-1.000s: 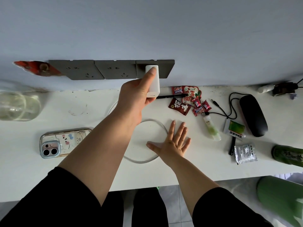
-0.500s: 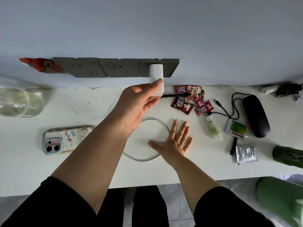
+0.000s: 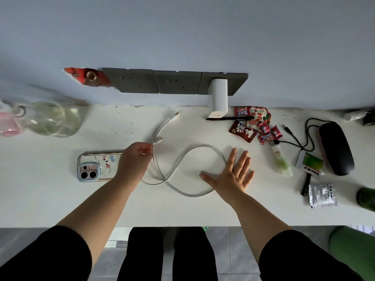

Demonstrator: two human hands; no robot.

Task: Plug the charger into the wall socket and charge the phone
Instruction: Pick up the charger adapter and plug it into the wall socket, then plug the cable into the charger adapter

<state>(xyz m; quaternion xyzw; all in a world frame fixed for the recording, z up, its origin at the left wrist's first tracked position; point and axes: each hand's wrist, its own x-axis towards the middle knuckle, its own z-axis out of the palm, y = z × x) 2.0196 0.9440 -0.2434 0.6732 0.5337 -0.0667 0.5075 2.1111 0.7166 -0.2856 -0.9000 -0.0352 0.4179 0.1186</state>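
A white charger block (image 3: 219,96) sticks out of the rightmost panel of a grey wall socket strip (image 3: 239,82), with nothing holding it. A white cable (image 3: 194,151) lies in loops on the white table (image 3: 182,209); one plug end (image 3: 177,114) rests free near the wall. My left hand (image 3: 136,159) is curled, pinching the cable just behind its other connector (image 3: 158,140). It partly covers the phone (image 3: 95,166), which lies face down in a cartoon case. My right hand (image 3: 233,173) lies flat and spread on the table beside the cable loop.
A glass jar (image 3: 52,118) and a pink item (image 3: 8,124) stand at the left. Right of the charger are a black pen (image 3: 229,118), candy wrappers (image 3: 251,124), a green tube (image 3: 281,159), a black cable (image 3: 300,138), a black case (image 3: 335,149), a foil packet (image 3: 322,195) and a green bottle (image 3: 365,199).
My left hand let go of the charger, which stays in the socket, and came down and left to the cable's connector near the phone. My right hand stayed flat.
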